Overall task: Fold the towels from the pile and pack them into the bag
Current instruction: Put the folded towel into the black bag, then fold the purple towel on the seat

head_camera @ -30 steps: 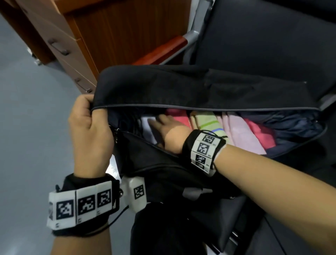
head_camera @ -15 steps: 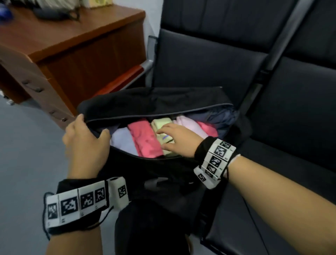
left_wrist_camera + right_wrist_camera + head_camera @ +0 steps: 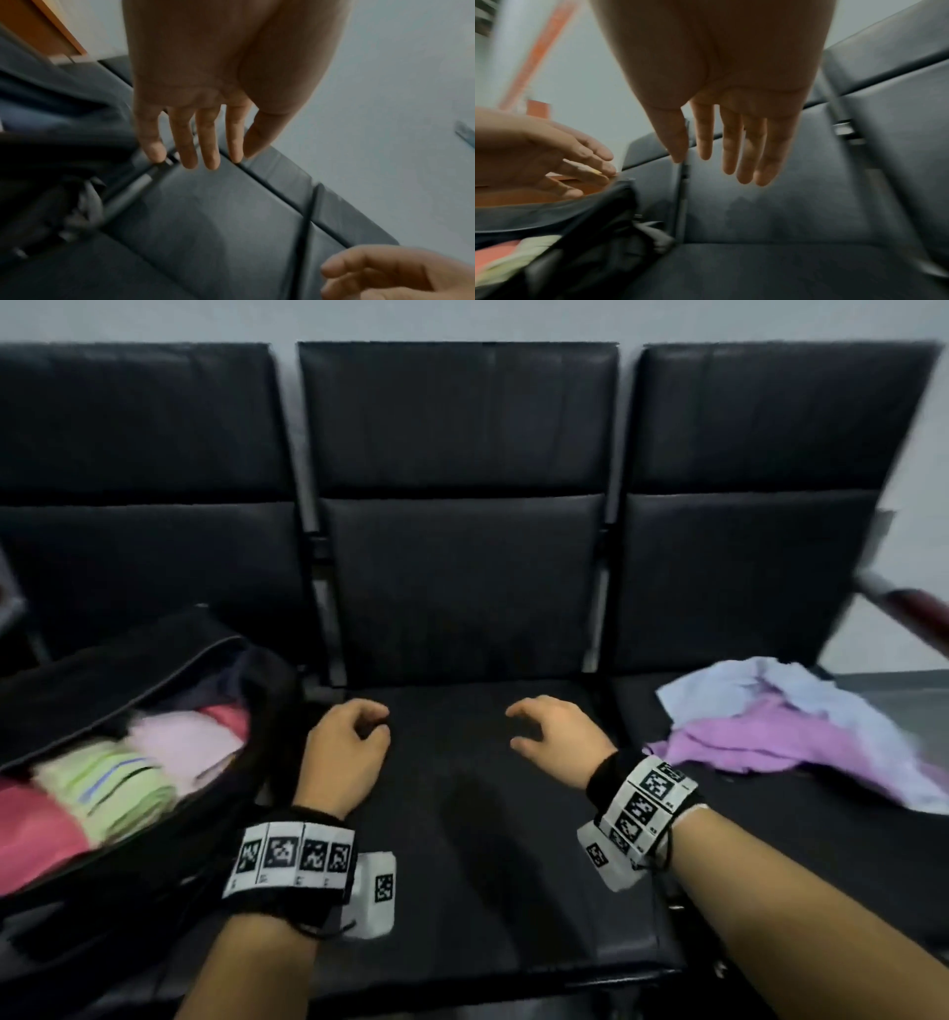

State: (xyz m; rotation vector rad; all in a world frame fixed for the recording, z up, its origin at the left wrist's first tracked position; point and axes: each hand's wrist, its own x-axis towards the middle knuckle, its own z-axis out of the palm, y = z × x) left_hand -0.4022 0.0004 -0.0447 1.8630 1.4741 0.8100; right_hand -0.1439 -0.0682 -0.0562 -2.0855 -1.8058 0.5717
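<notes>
A black bag (image 3: 169, 834) lies unzipped on the left seat with folded towels (image 3: 133, 778) inside, pink, green-striped and red. A loose pile of towels (image 3: 785, 737), lilac and pale blue, lies on the right seat. Both hands hover over the middle seat (image 3: 462, 814), empty. My left hand (image 3: 354, 737) is just right of the bag, fingers loosely curled in the head view and hanging straight in the left wrist view (image 3: 195, 142). My right hand (image 3: 544, 731) is left of the pile, fingers relaxed and spread (image 3: 731, 154).
Three black padded seats stand in a row with backrests (image 3: 462, 505) against a pale wall. A red armrest (image 3: 919, 613) sticks out at the far right. The bag's edge (image 3: 552, 213) and a green towel show in the right wrist view.
Both hands have left the bag: the left let go of its rim, the right came off the folded towels. Both moved right over the middle seat. The head view swung right to the pile.
</notes>
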